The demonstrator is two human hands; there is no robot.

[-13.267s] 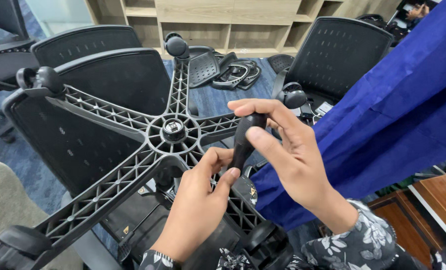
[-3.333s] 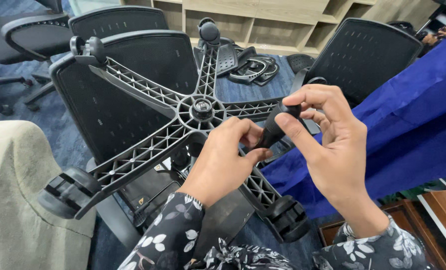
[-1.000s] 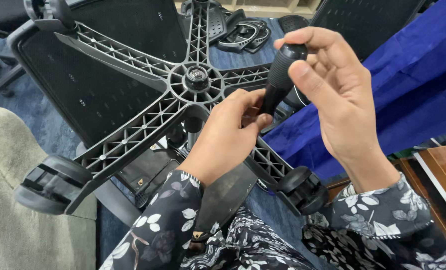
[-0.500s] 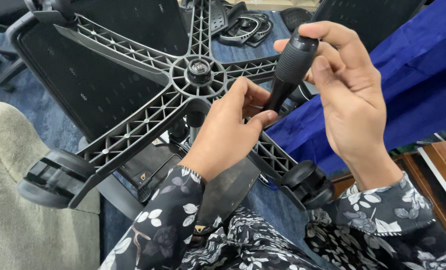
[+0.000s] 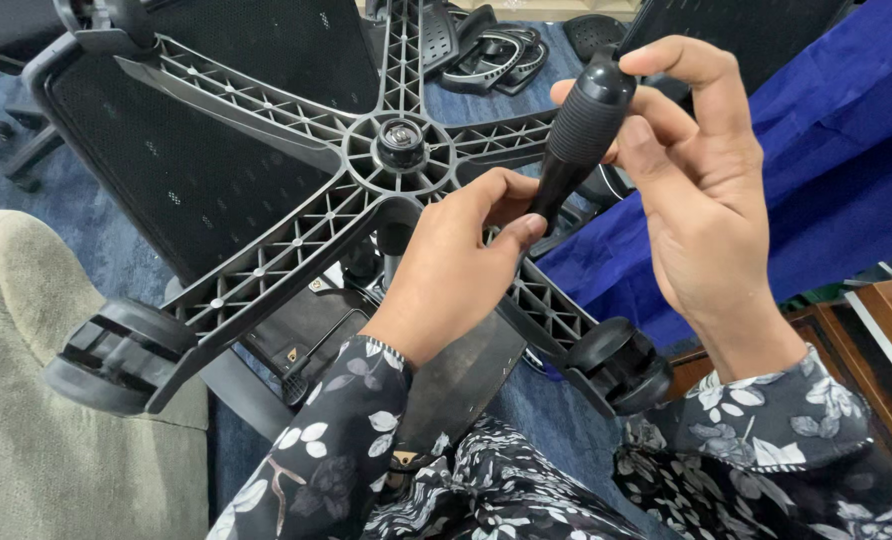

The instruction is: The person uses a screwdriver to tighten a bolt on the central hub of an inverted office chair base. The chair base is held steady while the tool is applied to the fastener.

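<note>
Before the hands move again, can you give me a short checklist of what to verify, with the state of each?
1. Right hand grips the ribbed top of the black handle: ok.
2. Left hand pinches its narrow lower end: ok.
3. Handle's tip visible: not ok, fingers hide it.
4. Chair base upturned, hub in view: ok.
5. Wheel seated at the near arm's end: ok.
6. Blue cloth off the handle: ok.

A black ribbed handle (image 5: pixel 578 132) is held tilted above an upturned five-armed chair base (image 5: pixel 296 215), its thick upper end leaning right and its narrow lower end pointing down and left. The black plastic base lies with its webbed underside showing, wheels at the near-left and near-right arm tips, hub at centre.
</note>
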